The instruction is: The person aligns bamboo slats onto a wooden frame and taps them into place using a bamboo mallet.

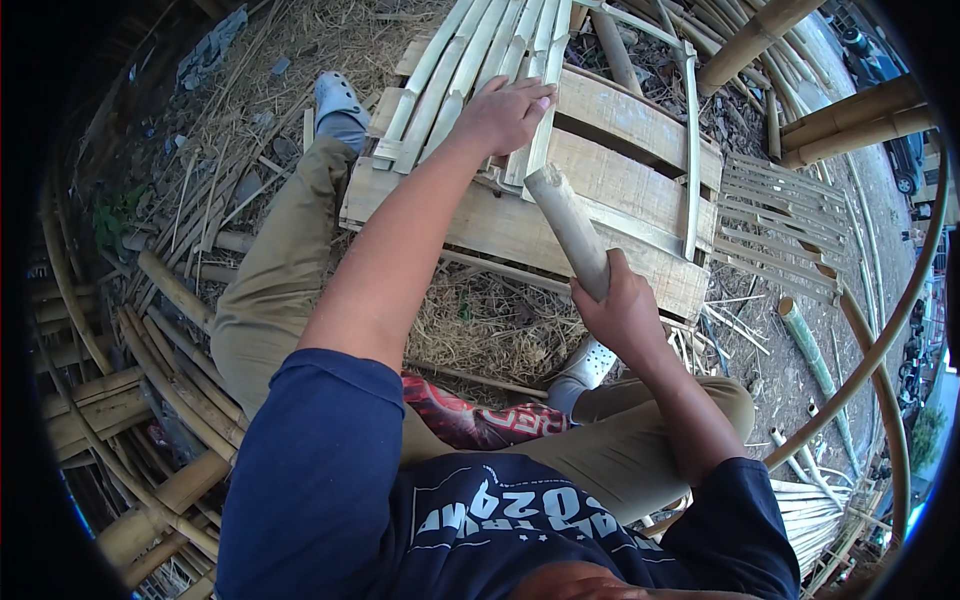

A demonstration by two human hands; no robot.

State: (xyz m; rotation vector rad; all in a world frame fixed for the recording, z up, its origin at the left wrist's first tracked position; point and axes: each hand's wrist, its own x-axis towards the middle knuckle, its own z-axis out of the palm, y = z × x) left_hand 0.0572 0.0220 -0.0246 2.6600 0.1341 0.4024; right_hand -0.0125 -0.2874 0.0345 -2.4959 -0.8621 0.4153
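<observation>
My left hand [505, 115] is at the near ends of a row of pale split bamboo slats [455, 85], its fingers bent over one of them. Side by side, the slats lie lengthwise on a low platform of wooden planks [620, 170]. In my right hand [625, 310] is a thick round wooden stick [570, 230], gripped by its near end. The stick's far end points up and left, close to the slat ends. What lies under my left palm is hidden.
A narrow slat frame [690, 150] crosses the platform's right side. A slatted bamboo panel [780, 220] lies beyond it. Bamboo poles [820, 370] stand or lie at right, with more poles [180, 290] at left. My clog-shod feet [340, 100] flank the platform; straw [490, 330] covers the ground.
</observation>
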